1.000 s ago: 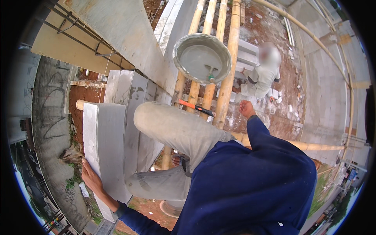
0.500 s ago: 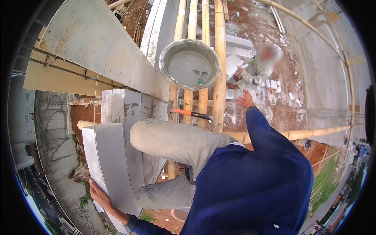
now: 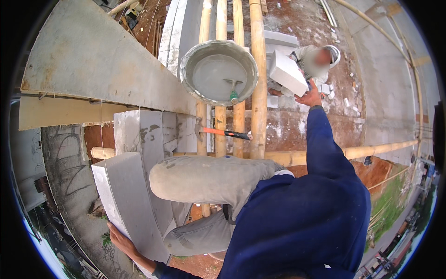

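Note:
My left hand (image 3: 121, 239) lies against the outer side of a pale lightweight concrete block (image 3: 127, 190) on top of the wall, fingers stretched out. My right arm reaches far out to the right. Its hand (image 3: 310, 96) cups the near corner of another white block (image 3: 287, 73), thumb on one side and fingers beneath. A co-worker (image 3: 316, 60) below holds that block up from its far side. On the bamboo poles stands a round bucket (image 3: 186, 83) of grey wet mortar, with a green-handled trowel (image 3: 233, 93) in it. A hammer (image 3: 223, 133) with an orange and black handle lies nearer me.
Bamboo poles (image 3: 257, 56) run away from me as a scaffold, and a cross pole (image 3: 381, 148) extends right. A large grey panel (image 3: 102, 60) juts in at upper left. More blocks (image 3: 281, 39) and rubble lie on the reddish ground below. A thin string (image 3: 101, 130) hangs beside the wall.
My right hand has reached farther out and up to the white block's corner. The co-worker has raised that block toward me. My left hand stays on the wall block; the view has shifted slightly.

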Demonstrator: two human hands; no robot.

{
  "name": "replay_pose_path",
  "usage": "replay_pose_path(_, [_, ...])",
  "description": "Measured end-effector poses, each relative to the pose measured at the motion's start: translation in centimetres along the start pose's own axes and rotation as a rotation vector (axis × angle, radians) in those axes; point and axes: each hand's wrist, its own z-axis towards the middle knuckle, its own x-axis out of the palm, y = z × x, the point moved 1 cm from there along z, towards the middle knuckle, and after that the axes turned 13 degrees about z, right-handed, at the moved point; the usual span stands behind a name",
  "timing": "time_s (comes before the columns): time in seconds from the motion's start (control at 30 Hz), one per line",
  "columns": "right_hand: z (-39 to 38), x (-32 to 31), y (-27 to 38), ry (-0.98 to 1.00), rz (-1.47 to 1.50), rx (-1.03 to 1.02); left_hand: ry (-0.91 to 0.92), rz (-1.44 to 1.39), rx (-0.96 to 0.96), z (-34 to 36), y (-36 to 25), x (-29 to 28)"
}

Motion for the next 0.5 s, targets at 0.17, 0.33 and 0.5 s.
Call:
replay_pose_path(0.17, [-1.6,1.6,3.7,0.527,-0.144,-0.131,0.021,0.0,0.009,0.1,-0.7,-0.1])
replay_pose_path(0.33, [-1.7,0.5,1.8,0.509,-0.09,-0.232,-0.388,0.164,0.108,-1.5,-4.6,0.0])
replay_pose_path(0.5, [-7.8,2.0,-0.4,0.571,-0.159,-0.269,-0.585,-0.516,0.471,-11.8,-18.9,5.2])
